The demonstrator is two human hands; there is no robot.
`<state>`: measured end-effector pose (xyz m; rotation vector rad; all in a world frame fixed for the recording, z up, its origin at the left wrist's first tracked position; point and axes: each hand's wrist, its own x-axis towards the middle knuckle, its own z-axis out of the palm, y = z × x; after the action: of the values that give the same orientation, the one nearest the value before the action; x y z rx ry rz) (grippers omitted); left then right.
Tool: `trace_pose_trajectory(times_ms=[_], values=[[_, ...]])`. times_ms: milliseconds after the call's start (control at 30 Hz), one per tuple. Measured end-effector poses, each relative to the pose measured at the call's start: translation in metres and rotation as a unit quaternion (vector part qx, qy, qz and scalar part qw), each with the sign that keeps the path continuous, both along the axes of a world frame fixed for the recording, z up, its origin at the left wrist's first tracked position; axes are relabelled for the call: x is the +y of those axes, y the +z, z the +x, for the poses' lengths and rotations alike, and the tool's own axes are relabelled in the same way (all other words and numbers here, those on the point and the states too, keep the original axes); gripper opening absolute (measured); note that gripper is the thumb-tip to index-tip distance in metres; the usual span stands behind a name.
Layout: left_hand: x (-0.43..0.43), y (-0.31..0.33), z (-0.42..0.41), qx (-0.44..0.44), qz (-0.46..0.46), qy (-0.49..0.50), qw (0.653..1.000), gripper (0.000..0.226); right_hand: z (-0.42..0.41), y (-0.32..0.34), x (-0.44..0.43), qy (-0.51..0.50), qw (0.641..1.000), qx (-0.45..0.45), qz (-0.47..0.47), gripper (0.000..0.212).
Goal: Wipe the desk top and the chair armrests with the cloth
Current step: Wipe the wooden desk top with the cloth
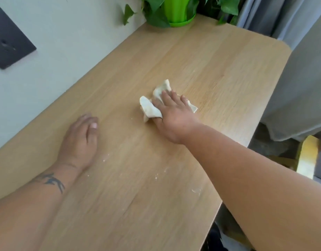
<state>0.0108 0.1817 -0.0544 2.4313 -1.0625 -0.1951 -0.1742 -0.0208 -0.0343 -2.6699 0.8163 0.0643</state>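
A light wooden desk top [219,57] fills most of the view. Near its middle lies a crumpled white cloth [150,107], and my right hand [171,116] presses flat on it with the fingers spread over the fabric. My left hand [80,140] rests palm down on the bare wood to the left, fingers together, holding nothing. Small white crumbs [157,176] are scattered on the desk nearer to me. No chair armrest can be made out for certain.
A green pot with a leafy plant [176,13] stands at the desk's far end. The white wall with a dark socket plate [9,44] runs along the left. Grey curtains [299,84] hang right of the desk, with a yellow object [307,156] below them.
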Motion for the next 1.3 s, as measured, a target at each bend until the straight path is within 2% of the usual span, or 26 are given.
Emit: trace_pose_trajectory(times_ms=[67, 133, 233, 367, 467, 533, 600, 700, 767, 833, 933, 1000, 1067, 1133, 1300], values=[[0.002, -0.001, 0.002, 0.026, -0.028, 0.035, 0.999, 0.051, 0.011, -0.016, 0.016, 0.014, 0.999, 0.037, -0.015, 0.060], [0.002, -0.001, 0.005, 0.061, -0.051, 0.064, 0.995, 0.053, 0.015, -0.022, 0.039, 0.044, 0.998, 0.034, -0.017, 0.061], [0.004, -0.003, 0.011, 0.121, -0.104, 0.065, 0.985, 0.069, 0.016, -0.021, 0.079, 0.116, 0.993, 0.010, -0.007, 0.063], [0.007, -0.004, 0.016, 0.120, -0.107, 0.057, 0.985, 0.071, 0.005, -0.020, 0.148, 0.233, 0.972, -0.031, 0.016, 0.066], [0.007, -0.003, 0.011, 0.096, -0.086, 0.052, 0.990, 0.064, -0.016, -0.019, 0.181, 0.287, 0.952, -0.065, 0.087, 0.062], [0.007, -0.003, 0.010, 0.097, -0.095, 0.062, 0.989, 0.065, -0.028, -0.009, 0.182, 0.234, 0.949, -0.118, 0.175, 0.058], [0.007, -0.003, 0.009, 0.114, -0.105, 0.072, 0.985, 0.066, -0.040, 0.010, 0.165, 0.137, 0.939, -0.173, 0.262, 0.056], [0.008, -0.003, -0.003, 0.140, -0.113, 0.077, 0.981, 0.061, -0.063, 0.043, 0.117, 0.028, 0.936, -0.248, 0.249, 0.050], [0.007, -0.002, -0.019, 0.110, -0.096, 0.054, 0.988, 0.055, -0.084, 0.061, 0.079, -0.033, 0.939, -0.276, 0.204, 0.045], [0.008, 0.000, -0.029, 0.086, -0.077, 0.014, 0.993, 0.052, -0.105, 0.069, 0.043, -0.066, 0.954, -0.258, 0.136, 0.045], [0.009, 0.001, -0.029, 0.063, -0.054, -0.010, 0.997, 0.059, -0.131, 0.051, 0.000, -0.045, 0.991, -0.123, 0.003, 0.048], [0.009, -0.002, -0.027, 0.042, -0.043, -0.016, 0.998, 0.059, -0.146, 0.024, -0.010, -0.023, 1.000, -0.010, -0.013, 0.050], [0.009, -0.002, -0.028, 0.031, -0.041, -0.027, 0.998, 0.056, -0.156, -0.001, -0.001, -0.024, 0.998, 0.055, 0.002, 0.059], [0.008, -0.003, -0.028, 0.031, -0.041, -0.037, 0.998, 0.050, -0.159, -0.018, 0.011, -0.043, 0.998, 0.047, -0.006, 0.067], [0.009, -0.006, -0.020, 0.028, -0.025, -0.017, 0.999, 0.067, -0.153, -0.021, 0.064, -0.008, 0.999, 0.039, -0.005, 0.070]])
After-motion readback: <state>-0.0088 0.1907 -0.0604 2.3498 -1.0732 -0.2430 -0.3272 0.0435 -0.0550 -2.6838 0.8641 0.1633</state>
